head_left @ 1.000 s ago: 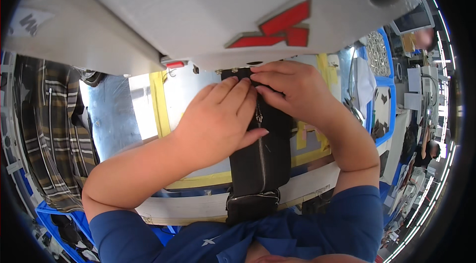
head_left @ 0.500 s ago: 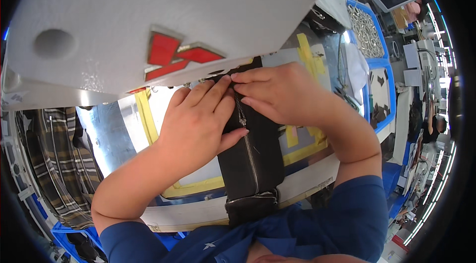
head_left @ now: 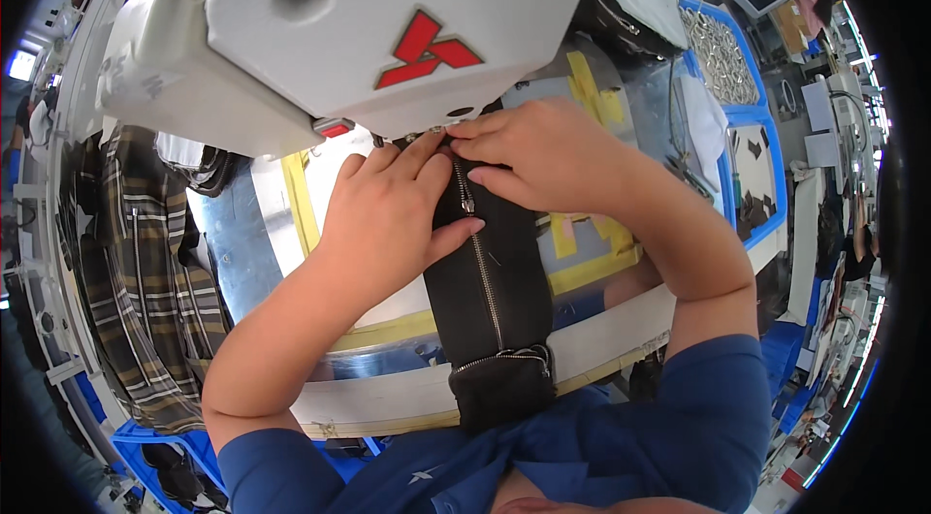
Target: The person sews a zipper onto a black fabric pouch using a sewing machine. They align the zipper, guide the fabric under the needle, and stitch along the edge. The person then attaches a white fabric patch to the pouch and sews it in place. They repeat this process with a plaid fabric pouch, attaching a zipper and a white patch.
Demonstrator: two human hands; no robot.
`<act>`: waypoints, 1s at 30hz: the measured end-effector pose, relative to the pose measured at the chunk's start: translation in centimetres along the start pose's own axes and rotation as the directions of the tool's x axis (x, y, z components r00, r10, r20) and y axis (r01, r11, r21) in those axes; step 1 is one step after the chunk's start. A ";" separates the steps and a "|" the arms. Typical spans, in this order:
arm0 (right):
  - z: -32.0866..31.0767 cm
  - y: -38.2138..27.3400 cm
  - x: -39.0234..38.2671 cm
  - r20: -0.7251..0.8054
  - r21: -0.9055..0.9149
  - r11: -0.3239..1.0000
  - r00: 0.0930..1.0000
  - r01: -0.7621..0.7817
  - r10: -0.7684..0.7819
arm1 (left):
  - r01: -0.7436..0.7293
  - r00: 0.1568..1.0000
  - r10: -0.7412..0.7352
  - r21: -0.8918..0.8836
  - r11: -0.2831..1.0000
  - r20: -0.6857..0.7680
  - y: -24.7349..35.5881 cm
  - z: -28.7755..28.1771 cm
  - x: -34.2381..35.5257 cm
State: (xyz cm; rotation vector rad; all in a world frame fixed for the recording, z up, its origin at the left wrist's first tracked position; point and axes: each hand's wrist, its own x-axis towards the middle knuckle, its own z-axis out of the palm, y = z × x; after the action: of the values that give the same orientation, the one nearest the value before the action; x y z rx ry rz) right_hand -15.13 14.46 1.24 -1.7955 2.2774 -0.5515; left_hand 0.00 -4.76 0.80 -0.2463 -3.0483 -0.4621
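A black fabric strip (head_left: 504, 272) lies lengthwise beneath a sewing machine head, with a metal zipper (head_left: 485, 276) running down it. Its near end has a small black zippered pouch (head_left: 499, 388). My left hand (head_left: 388, 208) rests on the strip's left side, fingers forward and thumb stretched out beside the zipper slider (head_left: 467, 207). From the right, my right hand (head_left: 548, 150) lies on the strip, its fingertips close to the left hand's at the far part of the zipper. Both are open and press the cloth down. The machine head hides the strip's far end.
The white machine head (head_left: 369, 39) overhangs my fingertips. Plaid cloth with zippers (head_left: 145, 272) hangs at the left. To the right stand a blue tray of metal rings (head_left: 720, 53) and a blue tray with dark pieces (head_left: 776, 170). Yellow tape (head_left: 592, 272) marks the worktop.
My view has shifted, so the machine head sits higher and farther right in the picture. Both hands and the strip appear slightly farther up, with the hands' hold on the cloth about the same.
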 end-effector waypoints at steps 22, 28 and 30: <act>0.2 -1.0 0.9 0.005 -0.038 0.999 1.000 0.009 -0.009 | -0.033 0.999 0.033 -0.081 0.996 -0.001 -0.8 -0.4 -0.1; 0.2 -0.6 0.1 -0.012 -0.080 0.997 1.000 -0.003 0.002 | -0.070 0.997 0.066 -0.094 0.993 -0.042 -0.6 -0.1 0.4; 0.4 -0.8 0.3 -0.018 -0.057 0.998 1.000 -0.001 0.000 | -0.042 0.999 0.042 -0.077 0.996 -0.001 -0.7 -0.2 0.2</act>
State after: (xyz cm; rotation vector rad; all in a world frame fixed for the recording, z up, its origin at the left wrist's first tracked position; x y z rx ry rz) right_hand -14.33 13.99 1.18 -1.8226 2.3281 -0.5101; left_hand -0.26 -5.43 0.81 -0.3129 -3.0232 -0.5783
